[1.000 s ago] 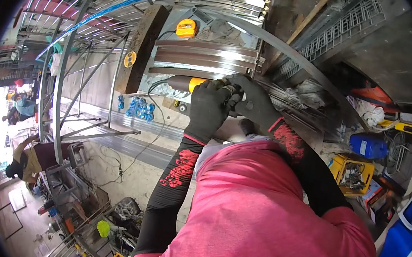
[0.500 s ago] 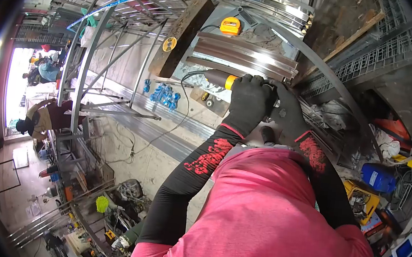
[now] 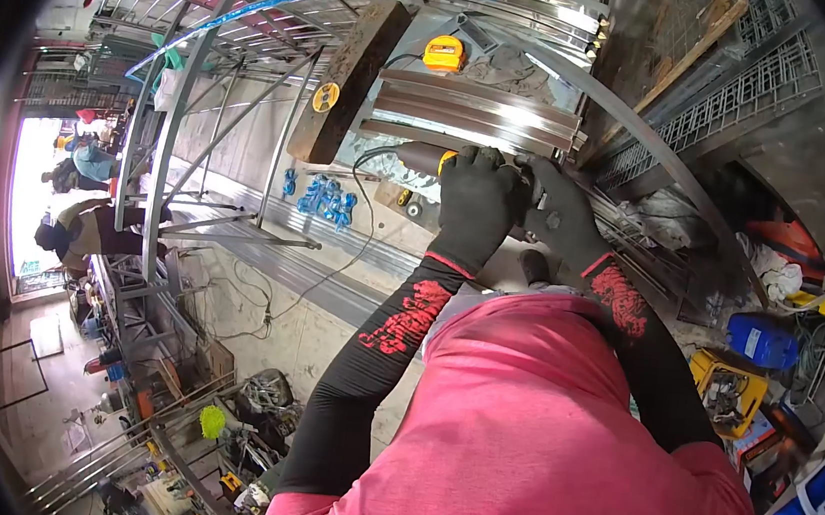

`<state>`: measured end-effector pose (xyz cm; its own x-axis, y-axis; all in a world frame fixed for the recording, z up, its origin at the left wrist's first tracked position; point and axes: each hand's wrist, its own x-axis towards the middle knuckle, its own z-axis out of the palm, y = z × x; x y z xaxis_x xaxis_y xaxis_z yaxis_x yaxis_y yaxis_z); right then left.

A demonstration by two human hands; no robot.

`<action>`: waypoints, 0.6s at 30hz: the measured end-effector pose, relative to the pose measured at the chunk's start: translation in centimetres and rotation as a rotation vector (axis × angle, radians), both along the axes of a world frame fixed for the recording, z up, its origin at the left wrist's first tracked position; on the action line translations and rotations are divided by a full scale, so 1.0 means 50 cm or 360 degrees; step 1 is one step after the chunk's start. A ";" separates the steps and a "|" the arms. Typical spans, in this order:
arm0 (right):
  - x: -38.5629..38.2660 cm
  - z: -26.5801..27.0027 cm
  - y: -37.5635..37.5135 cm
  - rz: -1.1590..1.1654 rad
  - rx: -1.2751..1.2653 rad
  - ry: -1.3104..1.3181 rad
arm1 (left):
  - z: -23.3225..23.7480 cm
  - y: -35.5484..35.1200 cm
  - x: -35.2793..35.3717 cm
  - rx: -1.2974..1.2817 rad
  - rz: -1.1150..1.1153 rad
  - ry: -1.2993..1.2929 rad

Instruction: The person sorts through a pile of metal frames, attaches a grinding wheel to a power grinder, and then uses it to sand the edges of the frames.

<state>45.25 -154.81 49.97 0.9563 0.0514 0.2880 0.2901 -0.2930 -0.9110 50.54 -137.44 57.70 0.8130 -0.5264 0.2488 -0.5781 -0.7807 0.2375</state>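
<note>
A corded angle grinder with a dark body and a yellow band lies crosswise in front of me, its cable leaving at the left end. My left hand, in a black glove, is wrapped round the grinder's body. Fingers of my gloved right hand close on the head end, close beside the left hand. Both hands hide the head, so I cannot see the disc clearly. Just beyond the tool, several brown metal bars lie side by side. A yellow tape measure sits behind them.
A thick dark beam carrying a round yellow disc stands left of the bars. Blue ties lie below it. The power cable trails left over the floor. A metal frame rises at left; two people are beyond.
My view has shifted slightly, so the bars, beam and tape measure appear further left. Both hands stay on the grinder, and less of its yellow band shows.
</note>
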 end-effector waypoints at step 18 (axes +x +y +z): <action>0.002 -0.002 0.000 0.0045 0.0096 0.0168 | 0.024 0.011 0.035 0.0159 0.0241 -0.0147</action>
